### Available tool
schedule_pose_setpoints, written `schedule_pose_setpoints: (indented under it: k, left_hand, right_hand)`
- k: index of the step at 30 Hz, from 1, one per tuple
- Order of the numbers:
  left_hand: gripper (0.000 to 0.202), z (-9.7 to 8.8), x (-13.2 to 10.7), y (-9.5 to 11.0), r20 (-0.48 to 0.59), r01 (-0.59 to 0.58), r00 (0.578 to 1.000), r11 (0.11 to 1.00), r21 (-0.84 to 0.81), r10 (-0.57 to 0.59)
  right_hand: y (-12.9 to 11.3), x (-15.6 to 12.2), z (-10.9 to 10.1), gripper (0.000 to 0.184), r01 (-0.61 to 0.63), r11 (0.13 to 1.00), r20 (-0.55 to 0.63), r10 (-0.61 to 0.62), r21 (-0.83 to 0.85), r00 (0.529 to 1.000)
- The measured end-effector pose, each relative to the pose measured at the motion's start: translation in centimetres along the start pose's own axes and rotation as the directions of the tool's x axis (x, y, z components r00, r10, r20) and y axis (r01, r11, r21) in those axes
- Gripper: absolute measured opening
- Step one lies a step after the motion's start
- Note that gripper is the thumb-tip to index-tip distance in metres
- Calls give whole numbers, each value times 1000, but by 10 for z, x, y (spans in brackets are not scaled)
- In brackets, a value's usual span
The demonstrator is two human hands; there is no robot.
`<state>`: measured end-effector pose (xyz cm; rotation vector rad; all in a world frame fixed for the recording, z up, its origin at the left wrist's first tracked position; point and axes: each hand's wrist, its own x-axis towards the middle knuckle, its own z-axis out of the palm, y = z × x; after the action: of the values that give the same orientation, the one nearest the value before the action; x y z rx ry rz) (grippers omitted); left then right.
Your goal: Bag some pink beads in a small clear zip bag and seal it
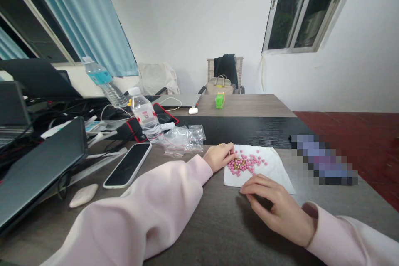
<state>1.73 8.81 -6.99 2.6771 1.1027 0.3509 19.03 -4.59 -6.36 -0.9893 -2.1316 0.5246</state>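
Note:
A loose pile of small round pink tablets (251, 162) lies on a white paper napkin (274, 166). Several brown-gold capsules (239, 163) lie among the tablets. At the napkin's left edge, my left hand (219, 157) rests low with bent, closed fingers at the pile; what its fingertips hold is too small to make out. My right hand (276, 205) hovers by the napkin's front edge, palm down. Its fingers curve loosely with a gap to the thumb, and nothing shows in it.
Left of the napkin are clear plastic bags (183, 139), a phone (127, 165), a white mouse (83, 195) and water bottles (146, 114). Laptops (46, 166) and cables crowd the left side. A green box (220, 100) stands farther back; a blurred-out object (322, 160) lies right.

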Motion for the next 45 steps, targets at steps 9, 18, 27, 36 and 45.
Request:
schedule_pose_setpoints:
  k: [9, 18, 27, 36, 45]
  left_hand:
    - [20, 3, -1, -3, -55, 45, 997, 967, -250, -60]
    - [29, -2, -7, -4, -379, -31, 915, 912, -409, -139]
    - [34, 21, -60, 69, -274, -725, 662, 689, 7, 698]
    - [48, 19, -57, 69, -90, -572, 820, 808, -139, 565]
    - [46, 17, -56, 69, -313, -650, 742, 752, -115, 593]
  right_hand:
    - [3, -2, 1, 21, 0, 1000, 0, 0, -9, 1000]
    - [1, -3, -5, 18, 9, 1000, 0, -9, 8, 1000]
    - [-3, -10, 1, 16, -35, 989, 336, 82, -142, 938]
    - [4, -5, 1, 11, -151, 979, 355, 191, -137, 915]
    - [0, -3, -6, 9, -132, 990, 299, 115, 38, 947]
